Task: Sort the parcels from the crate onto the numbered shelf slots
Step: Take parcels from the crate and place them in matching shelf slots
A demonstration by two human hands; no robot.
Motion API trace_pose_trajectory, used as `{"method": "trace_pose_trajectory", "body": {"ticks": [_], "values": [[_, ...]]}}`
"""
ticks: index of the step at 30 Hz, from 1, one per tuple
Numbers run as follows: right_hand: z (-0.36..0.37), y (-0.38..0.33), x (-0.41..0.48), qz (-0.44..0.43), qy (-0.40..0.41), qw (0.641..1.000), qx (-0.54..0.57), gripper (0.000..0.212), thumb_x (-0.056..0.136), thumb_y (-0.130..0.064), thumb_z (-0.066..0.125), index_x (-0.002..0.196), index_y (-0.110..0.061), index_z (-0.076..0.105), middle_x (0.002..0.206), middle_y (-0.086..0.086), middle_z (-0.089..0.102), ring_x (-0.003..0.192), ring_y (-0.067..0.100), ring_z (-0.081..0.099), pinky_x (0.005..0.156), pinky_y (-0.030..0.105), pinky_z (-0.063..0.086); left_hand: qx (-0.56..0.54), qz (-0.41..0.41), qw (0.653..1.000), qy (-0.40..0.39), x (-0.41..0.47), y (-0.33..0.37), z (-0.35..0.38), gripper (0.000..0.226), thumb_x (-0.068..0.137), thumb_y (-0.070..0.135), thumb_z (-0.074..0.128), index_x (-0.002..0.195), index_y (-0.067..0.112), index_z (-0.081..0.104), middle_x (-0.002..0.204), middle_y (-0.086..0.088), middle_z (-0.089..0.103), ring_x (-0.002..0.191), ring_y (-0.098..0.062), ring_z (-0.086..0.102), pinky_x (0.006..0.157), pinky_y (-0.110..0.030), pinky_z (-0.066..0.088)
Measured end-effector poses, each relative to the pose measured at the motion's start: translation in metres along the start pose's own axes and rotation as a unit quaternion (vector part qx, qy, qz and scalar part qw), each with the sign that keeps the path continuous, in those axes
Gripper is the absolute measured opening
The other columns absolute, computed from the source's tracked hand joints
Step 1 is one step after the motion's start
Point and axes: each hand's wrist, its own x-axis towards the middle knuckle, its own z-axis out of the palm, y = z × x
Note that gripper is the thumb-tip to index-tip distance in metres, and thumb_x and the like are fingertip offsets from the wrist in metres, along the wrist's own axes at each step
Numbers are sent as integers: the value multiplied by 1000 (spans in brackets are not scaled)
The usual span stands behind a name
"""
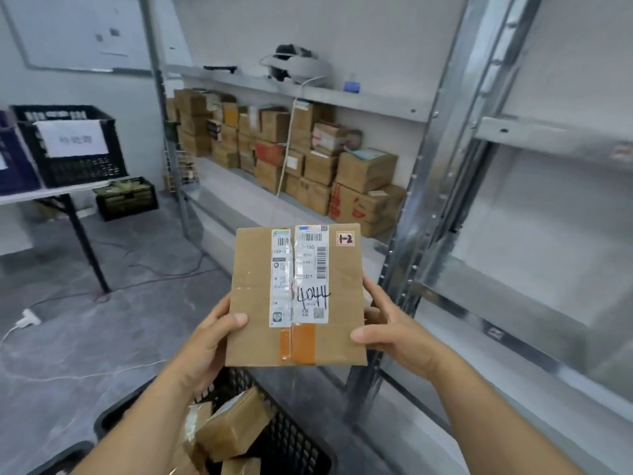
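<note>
A flat brown cardboard parcel is held up in front of me, its top facing the camera. It bears a white shipping label with "4044" handwritten on it, orange tape, and a small sticker reading "1-2" at its upper right corner. My left hand grips its left edge and my right hand grips its right edge. Below, a black plastic crate holds several more brown parcels. The metal shelf stands to the right and ahead.
Many stacked cardboard boxes fill the middle shelf level ahead. A headset lies on the level above. At left, a table carries a labelled black crate; another crate sits beneath. Cables and a power strip lie on the floor.
</note>
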Motion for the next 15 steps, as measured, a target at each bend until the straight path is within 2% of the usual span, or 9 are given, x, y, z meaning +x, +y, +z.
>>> {"method": "trace_pose_trajectory", "body": {"ticks": [4,10,12,15], "values": [[-25,-12,-36,-17,69,997,-43,112,56,-29,81,145,-52,17,120,-3,66,111,13,63,99,44,49,2,16,999,-41,9,3,44,77,49,38,72,124,28,56,113,-3,70,92,-16,69,69,-28,55],[-71,-26,-109,-38,162,984,-71,107,58,-32,81,142,-57,19,120,-14,64,109,4,61,95,32,50,25,45,994,-97,14,6,133,80,52,39,70,129,28,52,115,-4,69,97,-18,68,72,-29,56],[-88,-31,-137,-46,185,979,-71,110,53,-36,82,141,-58,20,119,-9,65,111,10,61,99,38,48,34,54,990,-123,14,5,165,81,53,39,70,130,26,52,115,-4,69,97,-17,68,75,-29,55],[-114,-36,-182,-58,231,969,-72,110,53,-30,81,143,-53,23,109,-4,69,102,10,66,92,32,52,41,62,984,-160,11,3,216,78,53,38,70,128,26,53,113,-2,70,96,-15,68,72,-26,55]]}}
